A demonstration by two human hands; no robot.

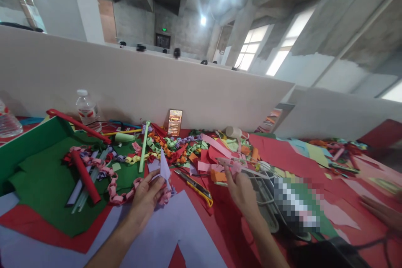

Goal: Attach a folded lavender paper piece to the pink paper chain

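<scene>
A red table (282,150) is strewn with paper below a concrete hall. A lilac strip (164,169), pointing upward, is pinched by the left hand (147,194); the right hand (240,188) is clamped on scissors (238,163).

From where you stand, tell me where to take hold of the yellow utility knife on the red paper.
Take the yellow utility knife by the middle of its handle, coming from above with fingers across its narrow width. It lies flat and diagonal on the red paper, between the left hand and the right hand, with its long sides seemingly free. Avoid either tip; I cannot tell which holds the blade.
</scene>
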